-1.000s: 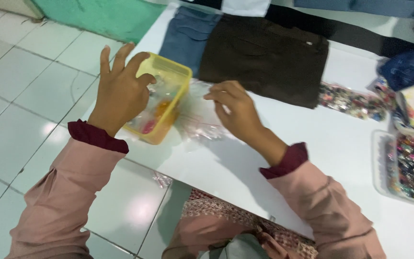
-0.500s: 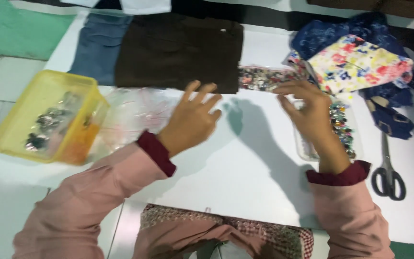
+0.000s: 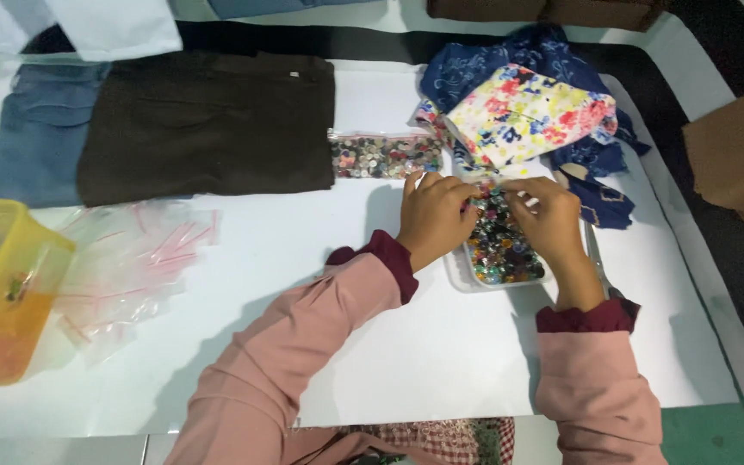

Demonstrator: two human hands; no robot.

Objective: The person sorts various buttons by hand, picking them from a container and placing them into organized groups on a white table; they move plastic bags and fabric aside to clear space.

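Table [image 3: 441, 344]: white sheet under both my arms; wide bare stretch between my hands and the near edge, and more bare white to the left of my left hand. The right edge lies well past my right hand, with dark floor and brown boxes [image 3: 738, 164] beyond.
Dark brown cloth [image 3: 208, 125]: folded flat, up and left of my left hand, well apart from it.
Blue denim [image 3: 40, 129]: folded, touching the brown cloth's far-left side.
Patterned fabrics [image 3: 531, 112]: a floral piece on dark blue pieces, heaped just beyond my fingertips, crowding the far end of the tray.
Yellow tub [image 3: 2, 293]: at the far left edge of the table, well apart from my hands; small bits inside, too blurred to tell.
Clear zip bags [image 3: 131, 263]: loose pile just beside the tub, between it and my left arm.
Clear tray [image 3: 497, 250]: right under my hands, full of mixed coloured buttons.
Bag of buttons [image 3: 385, 155]: clear, filled, flat, just beyond my left hand.
Left hand [image 3: 432, 215]: over the tray's left rim, fingers curled narrow toward the right hand; I cannot tell what they pinch.
Right hand [image 3: 548, 220]: over the tray's right side, fingertips pinched close, meeting the left above the buttons; what it grips is hidden.
Scissors [image 3: 598, 258]: just right of my right wrist, mostly hidden.
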